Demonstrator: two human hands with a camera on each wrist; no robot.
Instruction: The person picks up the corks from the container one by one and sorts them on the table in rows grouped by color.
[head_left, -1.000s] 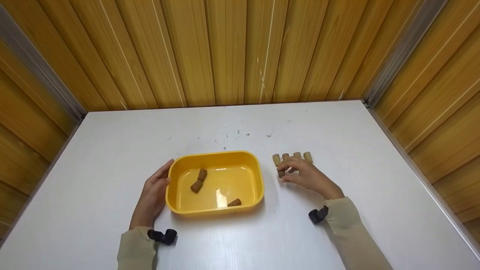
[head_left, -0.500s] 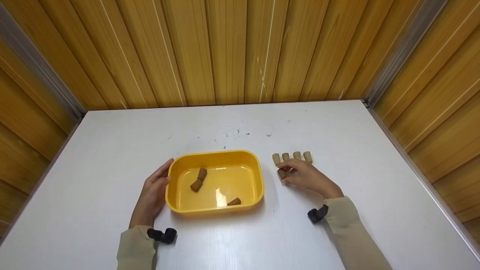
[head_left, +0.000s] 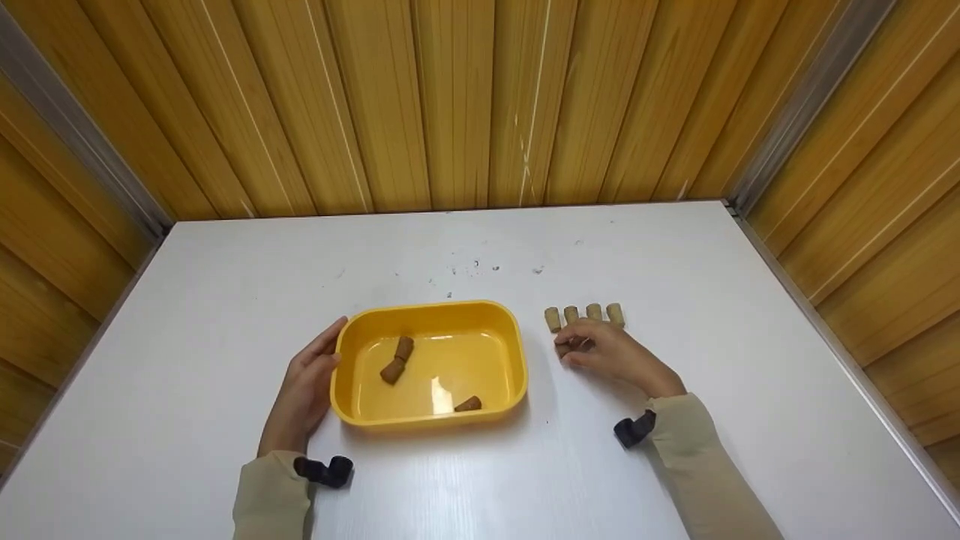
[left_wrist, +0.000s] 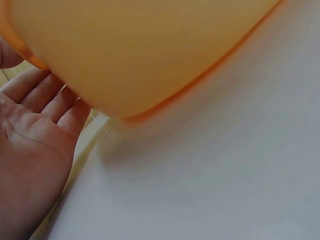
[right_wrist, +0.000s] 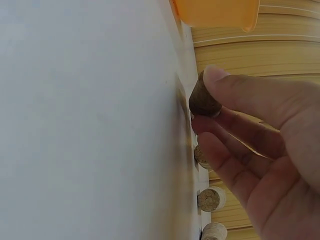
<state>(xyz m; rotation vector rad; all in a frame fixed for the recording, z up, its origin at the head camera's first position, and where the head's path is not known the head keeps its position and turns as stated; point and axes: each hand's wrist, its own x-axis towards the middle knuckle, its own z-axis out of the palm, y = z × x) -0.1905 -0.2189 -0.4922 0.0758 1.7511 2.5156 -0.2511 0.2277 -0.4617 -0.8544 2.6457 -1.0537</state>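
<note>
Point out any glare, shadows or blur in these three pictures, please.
Head view: bright glare on the floor of the yellow tub, with a soft shadow below it on the white table. Left wrist view: dim, the tub's edges soft, but creases in the left hand clear. Right wrist view: a blurry dark shadow on the table beside the cork in the right hand.

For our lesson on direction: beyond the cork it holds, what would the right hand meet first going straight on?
Probably the yellow tray, on its right side, with the brown cork leading. Depth is unclear in the head view, so the right hand might graze the leftmost pale cork on the way.
</note>
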